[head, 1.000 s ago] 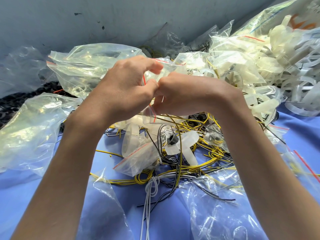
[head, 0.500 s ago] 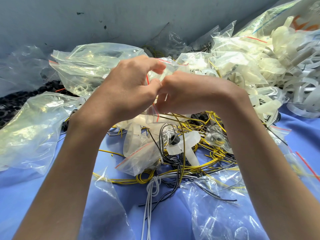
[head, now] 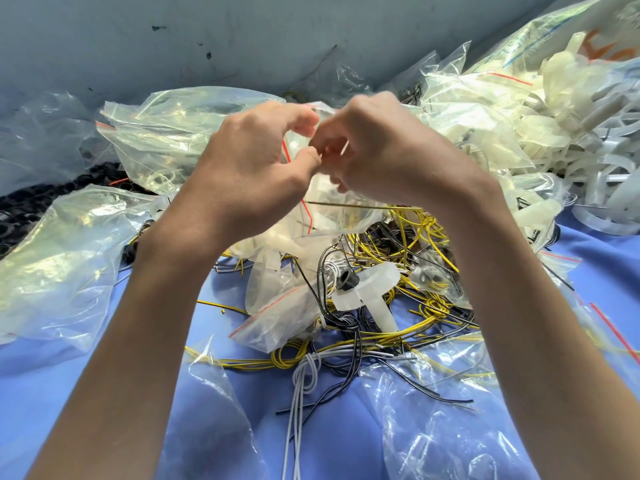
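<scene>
Both hands are raised over the middle of the heap and meet at the mouth of a small clear plastic zip bag with a red strip (head: 346,216).

- Left hand (head: 249,168): thumb and curled forefinger pinch the bag's top edge.
- Right hand (head: 391,157): fingers curled, pinching the same edge just beside; fingertips partly hidden.

The bag hangs below the hands, above the tangle of yellow and black wires (head: 426,230) on the blue cloth (head: 69,393). Pale translucent parts seem to be inside.

Judgement: filling looks done and the zip is being worked; I cannot tell whether it is sealed.

Remaining: finish the seal, then set the bag with the filled clear bags (head: 166,133) at far left. A loose white plastic funnel-shaped part (head: 367,292) lies near, unbagged.
</scene>
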### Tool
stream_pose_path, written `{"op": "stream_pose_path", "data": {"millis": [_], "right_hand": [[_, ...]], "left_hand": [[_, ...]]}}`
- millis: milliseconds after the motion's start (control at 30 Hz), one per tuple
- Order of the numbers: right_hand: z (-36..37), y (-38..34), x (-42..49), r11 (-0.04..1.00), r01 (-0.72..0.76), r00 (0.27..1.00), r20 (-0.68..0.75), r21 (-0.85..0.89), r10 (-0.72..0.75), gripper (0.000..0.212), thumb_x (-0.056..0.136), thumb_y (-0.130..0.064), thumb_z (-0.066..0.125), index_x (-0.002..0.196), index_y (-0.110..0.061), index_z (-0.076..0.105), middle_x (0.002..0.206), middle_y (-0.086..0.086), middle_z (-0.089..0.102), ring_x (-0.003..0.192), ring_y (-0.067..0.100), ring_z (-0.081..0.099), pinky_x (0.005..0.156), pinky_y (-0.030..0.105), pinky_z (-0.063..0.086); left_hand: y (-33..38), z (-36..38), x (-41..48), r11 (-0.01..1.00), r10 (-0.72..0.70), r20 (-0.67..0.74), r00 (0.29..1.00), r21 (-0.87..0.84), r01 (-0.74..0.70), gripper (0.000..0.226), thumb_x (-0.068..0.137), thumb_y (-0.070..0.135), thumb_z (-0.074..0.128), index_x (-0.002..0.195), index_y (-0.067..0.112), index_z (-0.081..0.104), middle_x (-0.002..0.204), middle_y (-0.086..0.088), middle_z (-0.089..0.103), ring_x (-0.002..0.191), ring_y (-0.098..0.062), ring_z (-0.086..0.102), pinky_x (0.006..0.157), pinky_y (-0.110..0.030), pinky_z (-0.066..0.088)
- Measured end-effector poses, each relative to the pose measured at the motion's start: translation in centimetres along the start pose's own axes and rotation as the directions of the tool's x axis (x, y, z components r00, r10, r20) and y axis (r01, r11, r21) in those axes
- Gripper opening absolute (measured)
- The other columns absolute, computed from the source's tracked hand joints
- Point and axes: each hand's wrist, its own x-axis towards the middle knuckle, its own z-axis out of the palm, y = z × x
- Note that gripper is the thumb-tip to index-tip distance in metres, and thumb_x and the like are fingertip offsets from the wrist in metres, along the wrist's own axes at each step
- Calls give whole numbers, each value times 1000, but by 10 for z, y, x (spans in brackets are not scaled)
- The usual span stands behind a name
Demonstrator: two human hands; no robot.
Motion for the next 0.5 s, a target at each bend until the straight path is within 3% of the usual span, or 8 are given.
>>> {"op": "stream_pose_path", "data": {"millis": [100, 167, 233, 300, 367, 433, 500], "right_hand": [[-2, 0, 3, 977, -42, 987, -144, 210, 73, 16, 87, -4, 59, 89, -10, 73, 82, 10, 70, 57, 8, 69, 60, 32, 57], [-1, -1, 4, 943, -38, 977, -185, 330, 104, 14, 88, -3, 60, 91, -6, 73, 87, 13, 68, 60, 11, 71, 58, 33, 59], [2, -2, 4, 946, -9, 983, -172, 324, 68, 13, 88, -4, 62, 93, -5, 73, 88, 14, 69, 68, 13, 72, 63, 32, 59], [6, -5, 3, 978, 32, 995, -95, 208, -13, 12, 89, -6, 60, 91, -9, 72, 85, 9, 70, 72, 13, 70, 69, 26, 57], [9, -8, 2, 995, 72, 996, 42, 71, -75, 17, 91, -12, 56, 77, -18, 63, 70, 2, 65, 61, 5, 63, 59, 12, 46], [8, -11, -1, 998, 66, 981, 185, 12, -67, 24, 95, -27, 54, 81, -10, 63, 56, -3, 57, 45, -1, 53, 48, 13, 38], [2, -9, -5, 999, 35, 947, 317, 31, -43, 33, 93, -42, 54, 90, -11, 66, 56, -5, 57, 42, -5, 55, 45, 17, 40]], "left_hand": [[0, -1, 1, 998, -36, -65, 997, -57, 32, 48, 74, 30, 40, 116, 26, 64, 111, 11, 63, 63, 3, 49, 74, -19, 35], [2, -3, 0, 990, -59, -112, 992, -133, 44, 49, 74, 22, 40, 116, 25, 64, 109, 10, 65, 68, -3, 53, 77, -19, 41], [3, -6, 0, 977, -95, -155, 983, -206, 62, 49, 72, 19, 40, 114, 26, 65, 102, 12, 66, 67, -11, 52, 76, -20, 45], [7, -8, -1, 956, -123, -184, 975, -285, 67, 44, 73, 19, 42, 109, 29, 65, 95, 17, 66, 65, -11, 53, 75, -24, 50], [10, -10, -1, 937, -120, -204, 972, -346, 43, 37, 74, 16, 45, 102, 32, 64, 91, 21, 66, 65, -3, 51, 72, -23, 51], [12, -10, -2, 919, -114, -215, 970, -393, 21, 35, 75, 12, 47, 98, 30, 65, 79, 25, 64, 59, 5, 49, 66, -16, 48], [12, -10, -2, 910, -104, -212, 972, -415, 7, 34, 77, 7, 47, 97, 28, 66, 66, 28, 60, 55, 5, 48, 62, -13, 45]]}}
